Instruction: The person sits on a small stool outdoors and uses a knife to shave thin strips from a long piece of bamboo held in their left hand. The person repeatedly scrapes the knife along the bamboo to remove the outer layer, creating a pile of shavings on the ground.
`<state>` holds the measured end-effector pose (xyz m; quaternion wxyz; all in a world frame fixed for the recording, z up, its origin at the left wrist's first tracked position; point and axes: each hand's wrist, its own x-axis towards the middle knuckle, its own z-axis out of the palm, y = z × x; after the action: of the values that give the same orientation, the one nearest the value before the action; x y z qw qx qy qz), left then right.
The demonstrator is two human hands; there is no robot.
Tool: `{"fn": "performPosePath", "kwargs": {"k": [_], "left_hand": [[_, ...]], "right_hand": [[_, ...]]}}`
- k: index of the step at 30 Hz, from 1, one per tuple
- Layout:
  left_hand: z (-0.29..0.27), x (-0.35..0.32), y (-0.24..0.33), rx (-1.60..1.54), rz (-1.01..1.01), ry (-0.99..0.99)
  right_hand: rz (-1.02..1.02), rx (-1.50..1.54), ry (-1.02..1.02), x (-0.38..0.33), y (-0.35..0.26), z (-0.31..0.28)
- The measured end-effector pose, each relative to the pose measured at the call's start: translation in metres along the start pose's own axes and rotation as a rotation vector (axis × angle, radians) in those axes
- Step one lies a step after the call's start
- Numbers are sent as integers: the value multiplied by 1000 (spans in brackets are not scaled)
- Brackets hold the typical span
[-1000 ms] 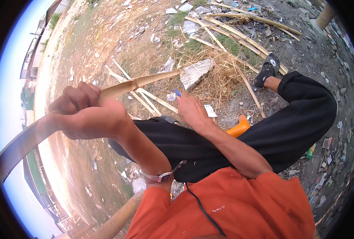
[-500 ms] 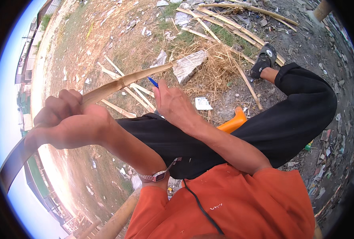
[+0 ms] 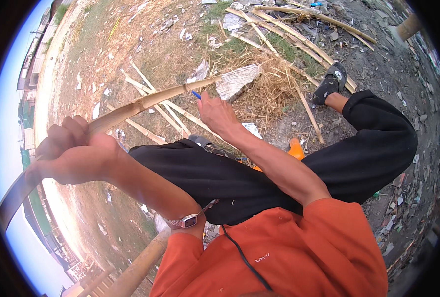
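My left hand [image 3: 76, 148] is closed round a split bamboo strip [image 3: 145, 101], whose near end sticks out behind the fist toward the lower left. The strip slants up and away, its far end resting against a pale, flat stone [image 3: 237, 81]. Pinched in my right hand [image 3: 217, 114] is a slim blue pen-like thing [image 3: 196, 94]; its tip lies close to the strip's edge near the far end. Whether the tip touches the bamboo I cannot tell. Most of the blue thing is hidden by my fingers.
Several bamboo strips [image 3: 168, 116] lie on the ground beyond my knee, with longer pieces [image 3: 299, 42] farther off. Straw [image 3: 274, 91] surrounds the stone. A curved orange plastic thing [image 3: 296, 148] shows beside my leg. A thick bamboo pole [image 3: 140, 265] slants at the lower left.
My right hand has moved slightly forward along the strip with the blue thing. My left hand has shifted a little left, still gripping the bamboo. More of the orange thing is now covered.
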<state>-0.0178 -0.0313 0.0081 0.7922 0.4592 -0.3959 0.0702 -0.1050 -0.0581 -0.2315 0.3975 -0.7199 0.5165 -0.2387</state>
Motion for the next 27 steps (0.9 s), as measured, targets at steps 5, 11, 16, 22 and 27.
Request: {"fn": "performPosePath", "kwargs": {"k": [5,11,16,22,27], "left_hand": [[-6,2,-3,-16,-27,18],[-13,8,4,-89,-97,37],[-11,1,4,-111,-98,-16],[3,0,6,-124,-91,-43],[6,-3,7,-114,-113,-40]], "right_hand": [[86,-47,-90,-1,12,19],[526,-469,-245,-13,166,30],[397,-320,102,-55,183,-1],[-124,95,117,-14,44,-13],[77,-89,52,19,37,10]]}}
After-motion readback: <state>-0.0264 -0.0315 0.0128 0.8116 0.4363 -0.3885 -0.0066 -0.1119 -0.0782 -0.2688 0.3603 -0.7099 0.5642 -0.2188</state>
